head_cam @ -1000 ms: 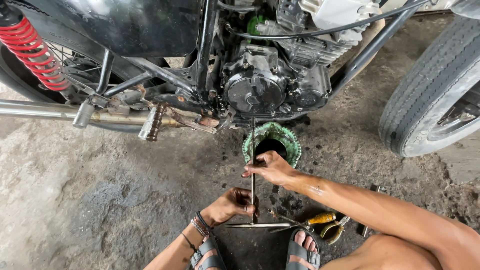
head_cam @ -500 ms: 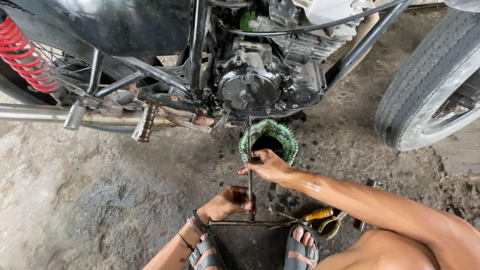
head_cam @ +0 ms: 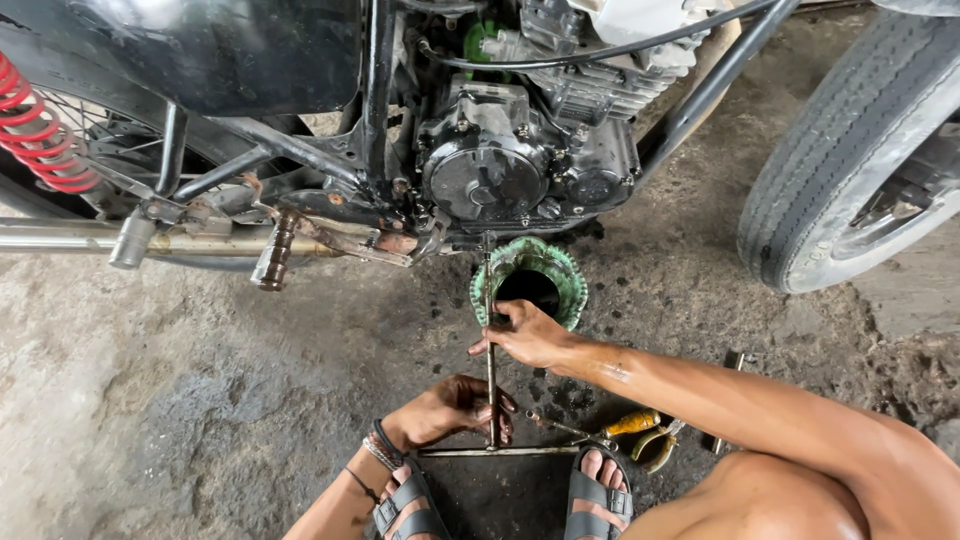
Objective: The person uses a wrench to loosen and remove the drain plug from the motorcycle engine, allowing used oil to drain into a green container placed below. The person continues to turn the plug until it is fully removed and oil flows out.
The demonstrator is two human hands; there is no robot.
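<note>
1. Two hands are closed on a T-handle wrench [head_cam: 490, 340] running from below the engine [head_cam: 500, 180].
2. Right hand [head_cam: 525, 335], arm outstretched, is wrapped around the shaft beside the green pan [head_cam: 570, 285].
3. Left hand [head_cam: 455, 408], wrist bent, is clasped near the crossbar.

The motorbike engine [head_cam: 520, 170] is sitting above the bucket [head_cam: 530, 285] on the floor [head_cam: 180, 400]. The long T-wrench [head_cam: 490, 340] is standing just left of the bucket, between 2 hands. The screwdriver [head_cam: 625, 424] and pliers [head_cam: 655, 447] are lying to the right, near 2 sandals.
</note>
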